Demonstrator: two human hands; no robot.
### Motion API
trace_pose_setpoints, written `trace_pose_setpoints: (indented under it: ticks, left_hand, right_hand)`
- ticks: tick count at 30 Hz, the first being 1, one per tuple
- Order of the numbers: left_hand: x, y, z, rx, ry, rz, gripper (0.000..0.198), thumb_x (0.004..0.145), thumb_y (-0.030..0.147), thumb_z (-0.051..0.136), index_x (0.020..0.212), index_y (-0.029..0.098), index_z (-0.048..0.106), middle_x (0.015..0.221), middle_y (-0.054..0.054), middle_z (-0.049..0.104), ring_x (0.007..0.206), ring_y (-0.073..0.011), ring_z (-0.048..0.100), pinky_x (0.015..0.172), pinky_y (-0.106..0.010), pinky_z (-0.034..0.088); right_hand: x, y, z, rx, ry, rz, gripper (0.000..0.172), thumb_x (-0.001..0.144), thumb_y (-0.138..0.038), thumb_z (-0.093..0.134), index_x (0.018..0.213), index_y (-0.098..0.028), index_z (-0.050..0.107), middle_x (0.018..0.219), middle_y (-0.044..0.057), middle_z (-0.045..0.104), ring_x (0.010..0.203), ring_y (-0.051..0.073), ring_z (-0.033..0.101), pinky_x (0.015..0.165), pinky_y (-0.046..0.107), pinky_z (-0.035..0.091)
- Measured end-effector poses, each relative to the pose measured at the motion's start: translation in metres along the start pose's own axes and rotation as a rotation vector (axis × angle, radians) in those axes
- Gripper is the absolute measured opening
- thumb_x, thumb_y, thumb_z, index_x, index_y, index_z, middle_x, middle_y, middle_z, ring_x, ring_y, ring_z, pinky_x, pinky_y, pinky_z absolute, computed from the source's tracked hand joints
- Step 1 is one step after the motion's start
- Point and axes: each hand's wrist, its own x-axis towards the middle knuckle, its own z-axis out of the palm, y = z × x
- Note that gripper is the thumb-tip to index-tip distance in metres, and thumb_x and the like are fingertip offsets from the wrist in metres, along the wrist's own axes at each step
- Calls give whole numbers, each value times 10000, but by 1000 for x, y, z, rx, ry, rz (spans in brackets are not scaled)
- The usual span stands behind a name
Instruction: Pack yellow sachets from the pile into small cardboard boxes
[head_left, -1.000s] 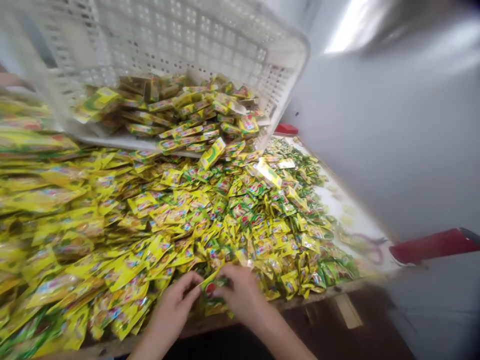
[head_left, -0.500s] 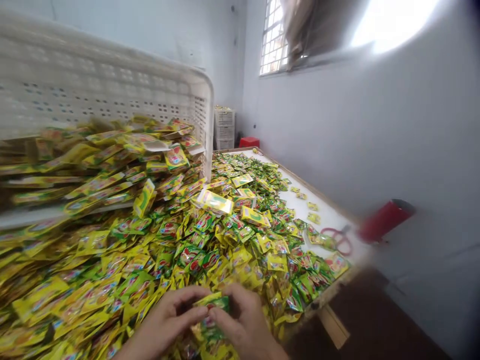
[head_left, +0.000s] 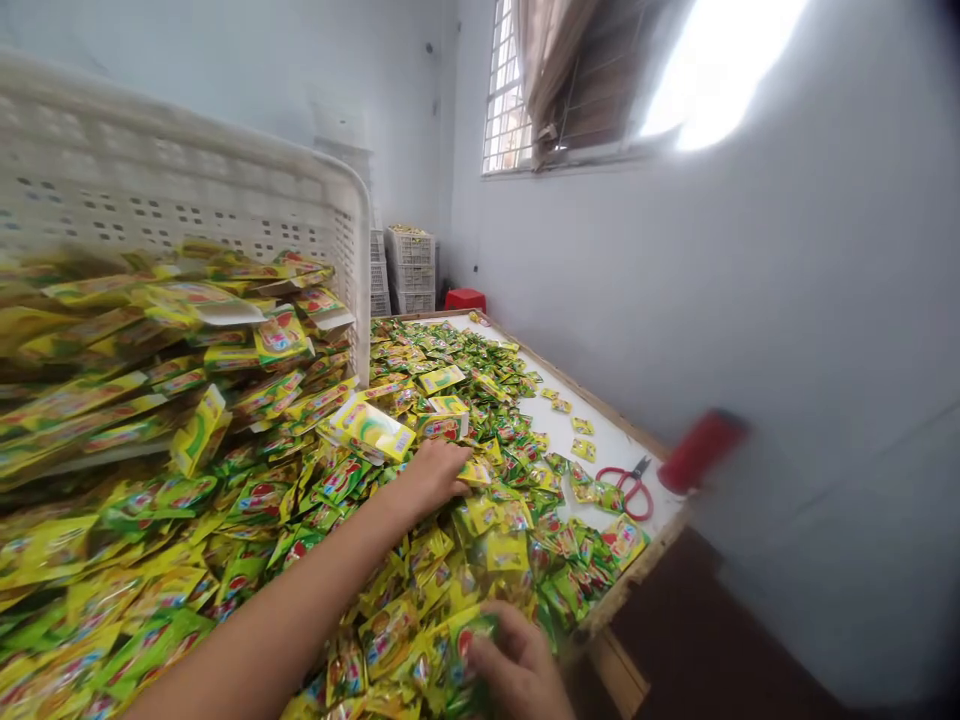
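My left hand (head_left: 439,472) reaches forward over the pile, its fingers curled down around the near end of a yellow carton (head_left: 475,472). Its fingertips are partly hidden. Close to me, my right hand (head_left: 519,662) pinches a green and yellow sachet (head_left: 469,645) between thumb and fingers; slight blur hides whether there is more than one. Beneath both hands spreads a deep heap of small shiny yellow and green sachets (head_left: 390,630). Just left of my left hand lies another yellow carton (head_left: 373,430), with one more carton (head_left: 444,424) behind it.
A white plastic crate (head_left: 360,270) lies tipped at left, full of flattened-looking yellow cartons (head_left: 187,300). Red-handled scissors (head_left: 634,492) and a red cylinder (head_left: 697,450) are near the table's right edge (head_left: 600,400). Stacked crates (head_left: 412,275) and a red stool (head_left: 465,299) stand behind.
My hands have parted. The left let go of the sachet held between both and moved forward to the yellow carton; the right keeps the sachet near me. The view has turned slightly right.
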Motion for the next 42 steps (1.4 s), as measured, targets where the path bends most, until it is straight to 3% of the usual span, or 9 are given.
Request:
trace_pose_setpoints:
  ticks: [3,6,10,15,21,27,34,39,42]
  left_hand:
    - [-55,-2,-20,1,51,-55,174,915,350,517,976,212,604,846,-45,676,802,-206,619,730,-276,430]
    - [-125,4,-37,-131,121,-224,274,937,437,455,947,207,603,726,2,618,658,-171,561,609,-238,403]
    - [-210,23,-36,-623,105,-439,297,865,482,569,962,209,634,824,-11,656,797,-200,607,708,-242,478]
    - [-276,38,-18,-877,164,-584,310,896,459,528,1071,221,625,939,-37,675,922,-227,616,852,-296,490]
    - [-311,34,1,-698,275,-689,330,871,513,537,913,205,651,794,-21,674,755,-204,609,682,-244,475]
    - [-328,38,12,-692,340,-701,287,855,481,567,954,227,658,789,-21,683,753,-221,616,692,-258,481]
    - [-343,52,35,-1264,383,-649,403,816,382,668,1194,253,610,1238,-46,653,1126,-269,596,1029,-393,427]
    - [-368,65,54,-1467,423,-743,456,778,370,723,1198,225,623,1246,-69,655,1202,-300,556,1068,-447,390]
    - [-381,74,64,-1566,451,-805,517,723,382,771,1192,218,629,1190,-80,686,1136,-314,601,1023,-465,431]
  right_hand:
    - [2,-24,-5,-13,49,-37,383,686,-517,773,900,-221,660,732,19,640,583,176,596,474,270,500]
    - [12,-53,13,0,78,-158,338,792,-448,711,1036,-230,624,851,31,668,735,185,631,624,279,539]
    - [20,-65,61,-109,-170,-208,301,856,-414,645,1082,-227,580,852,27,647,696,161,600,518,221,473]
    - [11,-44,99,-441,-408,-292,215,871,-327,613,1055,-216,627,846,5,620,730,141,557,657,230,456]
    - [0,-37,113,-694,-517,-236,51,829,-211,591,815,-190,636,633,-58,478,555,97,391,505,200,314]
    - [-9,-35,130,-876,-549,-288,109,795,-126,590,804,-193,676,679,-45,559,625,116,489,557,198,355]
    - [-21,-19,146,-1038,-709,-410,264,742,-170,768,976,-254,681,858,-21,665,796,160,605,708,227,423]
    - [-35,2,135,-1104,-919,-451,83,761,-185,764,761,-216,687,789,-2,631,767,155,590,691,224,425]
    - [-43,7,125,-1039,-968,-324,110,820,-151,693,891,-233,707,786,-12,652,751,146,608,692,223,437]
